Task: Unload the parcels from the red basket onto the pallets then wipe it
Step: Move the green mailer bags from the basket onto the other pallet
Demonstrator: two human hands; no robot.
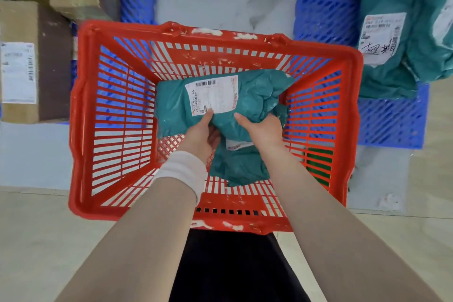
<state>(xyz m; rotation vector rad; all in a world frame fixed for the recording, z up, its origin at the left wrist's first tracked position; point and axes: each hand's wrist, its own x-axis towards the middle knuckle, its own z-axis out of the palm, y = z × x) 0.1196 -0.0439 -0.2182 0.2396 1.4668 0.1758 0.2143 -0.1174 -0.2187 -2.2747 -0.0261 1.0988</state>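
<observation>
The red basket (90, 115) stands on the floor in front of me, its slatted walls open at the top. Inside lies a teal parcel (257, 95) with a white shipping label, and both my hands grip its near edge. My left hand (203, 133), with a white wristband, holds the lower left part under the label. My right hand (259, 130) clutches the bunched plastic on the right. A second teal parcel (237, 167) lies beneath, partly hidden by my hands.
Blue pallets (326, 19) lie beyond and beside the basket. Cardboard boxes (31, 64) are stacked on the left pallet. Large teal bags (397, 32) with labels sit on the right pallet. Tiled floor surrounds the basket.
</observation>
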